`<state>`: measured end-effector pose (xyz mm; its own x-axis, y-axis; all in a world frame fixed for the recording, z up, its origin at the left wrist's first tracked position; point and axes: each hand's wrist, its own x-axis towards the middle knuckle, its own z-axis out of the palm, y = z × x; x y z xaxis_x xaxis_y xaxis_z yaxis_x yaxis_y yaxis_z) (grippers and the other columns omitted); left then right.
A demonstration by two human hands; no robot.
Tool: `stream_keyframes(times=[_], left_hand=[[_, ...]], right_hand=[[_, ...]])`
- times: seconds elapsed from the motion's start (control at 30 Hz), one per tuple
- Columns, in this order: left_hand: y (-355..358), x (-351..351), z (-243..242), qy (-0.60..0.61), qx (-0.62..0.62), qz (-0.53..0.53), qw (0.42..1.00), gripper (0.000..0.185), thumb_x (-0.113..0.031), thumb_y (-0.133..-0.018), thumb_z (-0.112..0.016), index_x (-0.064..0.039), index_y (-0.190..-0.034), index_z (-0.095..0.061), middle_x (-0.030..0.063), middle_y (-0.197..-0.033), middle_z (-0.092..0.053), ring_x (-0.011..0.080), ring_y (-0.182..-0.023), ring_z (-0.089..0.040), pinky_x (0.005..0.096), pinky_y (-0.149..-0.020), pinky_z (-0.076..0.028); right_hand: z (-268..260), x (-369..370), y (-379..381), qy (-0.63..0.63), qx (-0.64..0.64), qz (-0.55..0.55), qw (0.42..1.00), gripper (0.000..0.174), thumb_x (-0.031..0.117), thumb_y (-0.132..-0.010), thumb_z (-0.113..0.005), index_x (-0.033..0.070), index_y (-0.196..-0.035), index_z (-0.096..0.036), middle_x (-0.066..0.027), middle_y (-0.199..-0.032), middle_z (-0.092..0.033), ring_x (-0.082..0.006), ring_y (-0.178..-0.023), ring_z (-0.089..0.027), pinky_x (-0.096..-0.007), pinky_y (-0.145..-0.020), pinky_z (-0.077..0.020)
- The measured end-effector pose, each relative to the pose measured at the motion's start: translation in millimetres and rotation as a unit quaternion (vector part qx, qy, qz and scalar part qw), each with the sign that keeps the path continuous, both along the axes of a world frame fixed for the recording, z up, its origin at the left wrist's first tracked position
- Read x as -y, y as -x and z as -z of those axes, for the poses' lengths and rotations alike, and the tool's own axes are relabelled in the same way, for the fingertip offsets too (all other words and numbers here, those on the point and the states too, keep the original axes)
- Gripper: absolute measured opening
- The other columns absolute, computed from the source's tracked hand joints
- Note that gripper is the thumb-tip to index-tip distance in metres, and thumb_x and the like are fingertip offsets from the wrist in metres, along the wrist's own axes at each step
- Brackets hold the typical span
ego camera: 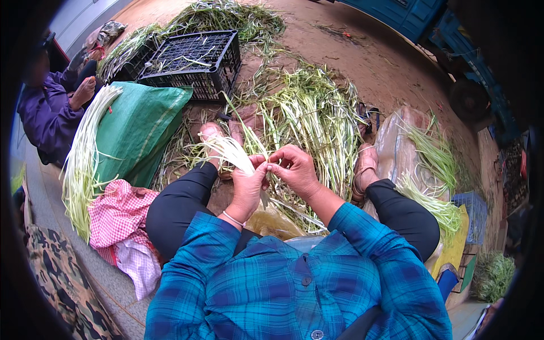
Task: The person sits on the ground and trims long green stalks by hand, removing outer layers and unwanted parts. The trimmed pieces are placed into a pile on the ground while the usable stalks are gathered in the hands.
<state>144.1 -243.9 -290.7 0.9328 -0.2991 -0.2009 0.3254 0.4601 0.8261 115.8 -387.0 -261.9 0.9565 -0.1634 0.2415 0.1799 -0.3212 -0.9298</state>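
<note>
My left hand is closed around a bunch of pale, whitish-green vegetable stalks whose ends point up and to the left. Its thumb meets the fingertips of my right hand, which pinch a green stalk at the bunch. Between my feet, beyond the hands, lies a large heap of loose green and pale stalks. Long pale stalks rest along a green woven sack on the left. More trimmed-looking bunches lie on a whitish plastic sack at the right.
Black plastic crates stand at the upper left beside piled leaves. A person in a purple jacket sits at the left. A checked pink cloth lies by my left knee. A blue vehicle stands at the upper right, a blue basket at the right.
</note>
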Motion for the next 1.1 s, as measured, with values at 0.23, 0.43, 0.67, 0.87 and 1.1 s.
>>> stream_keyframes(times=[0.23,0.43,0.67,0.87,1.1], left_hand=[[-13,-18,-17,0.174,-0.077,-0.044,0.981,0.013,-0.004,-0.09,-0.06,-0.007,-0.1,-0.053,0.0032,-0.083,-0.059,0.0039,-0.047,-0.036,0.0203,-0.043,-0.034],[-33,-49,-41,0.192,-0.017,-0.064,0.979,0.014,-0.006,-0.093,-0.056,-0.007,-0.107,-0.053,0.0011,-0.087,-0.059,0.001,-0.05,-0.035,0.0158,-0.042,-0.031],[-21,-46,-55,0.126,-0.018,-0.018,0.992,0.016,-0.017,-0.093,-0.06,-0.01,-0.106,-0.053,0.0036,-0.088,-0.061,0.0006,-0.049,-0.037,0.0149,-0.039,-0.032],[3,-24,-53,0.037,-0.008,0.106,0.994,0.011,-0.016,-0.093,-0.06,-0.007,-0.096,-0.054,0.0043,-0.076,-0.061,0.0024,-0.045,-0.042,0.0165,-0.038,-0.033],[16,-20,-55,0.025,-0.025,0.15,0.988,0.014,-0.017,-0.092,-0.061,-0.005,-0.098,-0.055,0.004,-0.076,-0.064,0.0015,-0.044,-0.042,0.0162,-0.039,-0.034]], right_hand=[[23,17,31,-0.233,-0.102,-0.255,0.933,0.007,-0.003,-0.078,-0.07,0.001,-0.08,-0.064,-0.0065,-0.085,-0.066,-0.0133,-0.075,-0.064,-0.0239,-0.059,-0.0505],[111,91,94,0.171,-0.319,-0.271,0.892,0.017,0.006,-0.068,-0.078,0.006,-0.082,-0.068,-0.0083,-0.083,-0.068,-0.0217,-0.071,-0.065,-0.0326,-0.065,-0.0515],[88,115,99,0.344,-0.604,-0.25,0.674,0.018,0.021,-0.073,-0.075,0.004,-0.076,-0.071,-0.0089,-0.073,-0.069,-0.0204,-0.06,-0.068,-0.0331,-0.058,-0.0536],[-1,29,24,-0.151,-0.224,-0.119,0.955,0.026,0.026,-0.09,-0.063,0.006,-0.106,-0.067,-0.0025,-0.084,-0.07,-0.0043,-0.06,-0.059,-0.0183,-0.05,-0.044],[-37,3,22,-0.416,-0.239,-0.111,0.871,0.033,0.022,-0.091,-0.06,0.002,-0.118,-0.061,0.0026,-0.087,-0.066,0.0011,-0.065,-0.055,-0.011,-0.046,-0.0332]])
